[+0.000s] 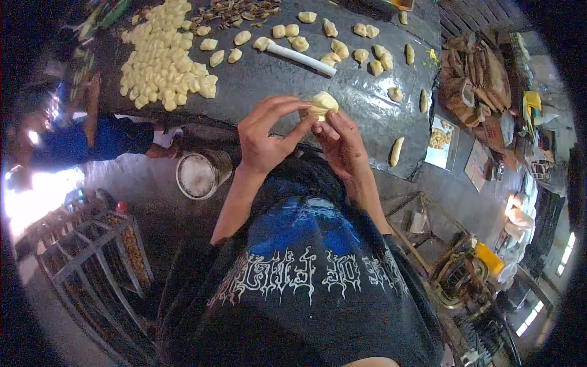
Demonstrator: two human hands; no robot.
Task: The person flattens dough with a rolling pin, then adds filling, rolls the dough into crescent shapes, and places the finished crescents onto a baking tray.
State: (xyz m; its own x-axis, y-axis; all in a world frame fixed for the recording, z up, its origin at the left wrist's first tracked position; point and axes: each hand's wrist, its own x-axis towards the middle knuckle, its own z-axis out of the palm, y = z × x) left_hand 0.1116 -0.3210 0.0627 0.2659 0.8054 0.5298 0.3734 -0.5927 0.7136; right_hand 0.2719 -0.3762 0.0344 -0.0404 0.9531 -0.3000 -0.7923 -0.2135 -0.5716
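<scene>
Both hands meet over the table's front edge around one pale yellow dough piece (324, 106). My left hand (269, 131) pinches its left side between thumb and fingers. My right hand (341, 140) holds it from the right and below, fingers curled. Beyond them a white rolling rod (301, 59) lies on the dark, shiny tabletop (269, 82), its left end against a dough lump (262, 43). Several small dough pieces are scattered around it. A big pile of dough pieces (160, 58) sits at the left, beside a heap of brown strips (235, 12).
A white bucket (199, 175) stands on the floor below the table's left part. At the left is another person in blue (104, 144). A metal rack (92, 251) stands at lower left, a machine with a yellow part (488, 258) at lower right. Brown sacks (477, 73) lie right.
</scene>
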